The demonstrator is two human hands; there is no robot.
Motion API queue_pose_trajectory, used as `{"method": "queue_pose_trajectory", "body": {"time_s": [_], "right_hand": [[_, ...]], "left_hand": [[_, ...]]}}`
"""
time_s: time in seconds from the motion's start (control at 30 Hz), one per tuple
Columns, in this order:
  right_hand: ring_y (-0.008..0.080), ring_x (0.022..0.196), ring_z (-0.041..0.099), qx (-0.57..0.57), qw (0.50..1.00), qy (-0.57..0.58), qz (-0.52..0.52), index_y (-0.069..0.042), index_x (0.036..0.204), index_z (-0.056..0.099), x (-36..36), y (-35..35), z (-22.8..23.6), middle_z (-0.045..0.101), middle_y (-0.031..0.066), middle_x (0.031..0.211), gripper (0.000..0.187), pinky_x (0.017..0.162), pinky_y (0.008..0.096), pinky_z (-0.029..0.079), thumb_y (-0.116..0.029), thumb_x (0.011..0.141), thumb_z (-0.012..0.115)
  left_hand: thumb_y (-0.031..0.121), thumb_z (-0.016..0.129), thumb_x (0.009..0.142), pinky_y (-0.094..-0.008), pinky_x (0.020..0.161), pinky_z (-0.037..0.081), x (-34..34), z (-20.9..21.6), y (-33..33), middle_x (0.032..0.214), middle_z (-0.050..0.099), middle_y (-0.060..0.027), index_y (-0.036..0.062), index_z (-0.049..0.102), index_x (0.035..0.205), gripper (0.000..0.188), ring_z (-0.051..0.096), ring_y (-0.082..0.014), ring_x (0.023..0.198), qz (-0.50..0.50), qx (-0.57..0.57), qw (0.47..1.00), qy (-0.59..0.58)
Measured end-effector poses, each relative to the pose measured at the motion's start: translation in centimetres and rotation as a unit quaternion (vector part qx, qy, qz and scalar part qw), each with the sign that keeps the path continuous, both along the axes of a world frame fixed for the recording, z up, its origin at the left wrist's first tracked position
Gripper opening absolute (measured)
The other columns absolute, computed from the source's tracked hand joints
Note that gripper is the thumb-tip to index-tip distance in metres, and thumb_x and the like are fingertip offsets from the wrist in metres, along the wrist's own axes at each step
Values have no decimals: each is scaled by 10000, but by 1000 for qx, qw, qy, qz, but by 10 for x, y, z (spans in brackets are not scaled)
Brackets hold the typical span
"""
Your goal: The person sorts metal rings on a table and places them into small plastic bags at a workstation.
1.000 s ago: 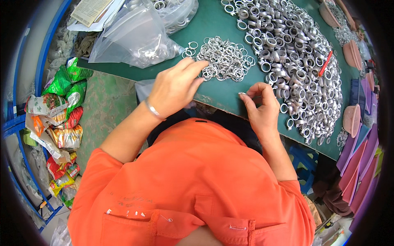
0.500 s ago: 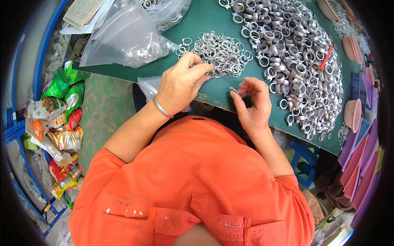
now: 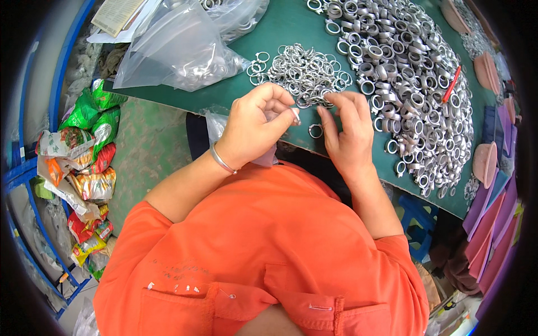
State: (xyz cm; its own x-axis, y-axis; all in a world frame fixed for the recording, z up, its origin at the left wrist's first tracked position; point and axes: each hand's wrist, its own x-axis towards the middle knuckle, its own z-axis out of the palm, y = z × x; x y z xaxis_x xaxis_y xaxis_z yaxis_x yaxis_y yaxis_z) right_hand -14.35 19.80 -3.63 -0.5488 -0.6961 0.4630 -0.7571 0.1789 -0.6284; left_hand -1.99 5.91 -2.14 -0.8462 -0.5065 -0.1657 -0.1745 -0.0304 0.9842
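My left hand (image 3: 255, 124) is closed, pinching a small metal ring (image 3: 296, 116) between thumb and fingertips; the fingers hide part of it. To its right, my right hand (image 3: 350, 131) is open, its thumb apart from its curved fingers. Those fingertips reach the near edge of a pile of thin silvery rings (image 3: 300, 70) with small lugs. One single ring (image 3: 315, 131) lies on the green table (image 3: 210, 101) by the right thumb. Farther right spreads a large heap of thicker grey metal rings (image 3: 400, 73).
Clear plastic bags (image 3: 179, 50) holding metal parts stand at the back left, beside papers (image 3: 117, 15). A red pen-like tool (image 3: 451, 84) rests on the large heap. Pink bowls (image 3: 485, 71) line the right edge. Colourful packages (image 3: 92, 151) fill the rack at left.
The right hand has let go of a ring, which now lies on the table, and moved up to the small pile. My left hand has drawn back from the pile with a ring.
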Motion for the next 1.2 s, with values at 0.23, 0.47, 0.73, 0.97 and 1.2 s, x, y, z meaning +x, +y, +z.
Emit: {"method": "queue_pose_trajectory", "body": {"time_s": [0.23,0.47,0.73,0.97,1.2], "right_hand": [[242,694,615,-2,998,-56,5,-19,876,643,-11,-3,-1,614,105,839,106,590,316,498,-3,790,702],[118,632,603,-41,920,-390,-25,-3,1004,636,-11,8,-8,653,77,813,113,553,238,491,-19,893,618],[105,549,600,-26,734,-676,62,49,1019,600,-9,12,5,654,95,758,137,475,221,500,-35,914,580],[110,550,605,-30,677,-728,104,44,1019,595,-4,11,1,657,103,775,131,485,227,519,-34,919,561],[112,558,608,-37,657,-743,119,36,1016,589,-5,10,0,655,105,778,123,482,229,518,-37,921,560]], "left_hand": [[47,642,894,-207,575,469,0,-3,1,793,677,-80,0,589,898,71,608,-78,644,0,47,999,-5],[68,619,884,-195,438,329,-3,-1,-5,685,671,-129,27,585,800,100,440,-53,467,4,195,980,-39],[68,610,855,-211,401,317,-4,-2,-12,657,634,-137,6,577,769,111,510,-121,460,-19,331,941,-62],[59,606,848,-217,374,318,-4,-7,-12,724,629,-120,-18,581,767,114,610,-184,509,-12,343,935,-85],[94,601,867,-217,366,315,-5,-7,-12,681,624,-120,-19,584,758,158,599,-181,489,-19,334,938,-90]]}}
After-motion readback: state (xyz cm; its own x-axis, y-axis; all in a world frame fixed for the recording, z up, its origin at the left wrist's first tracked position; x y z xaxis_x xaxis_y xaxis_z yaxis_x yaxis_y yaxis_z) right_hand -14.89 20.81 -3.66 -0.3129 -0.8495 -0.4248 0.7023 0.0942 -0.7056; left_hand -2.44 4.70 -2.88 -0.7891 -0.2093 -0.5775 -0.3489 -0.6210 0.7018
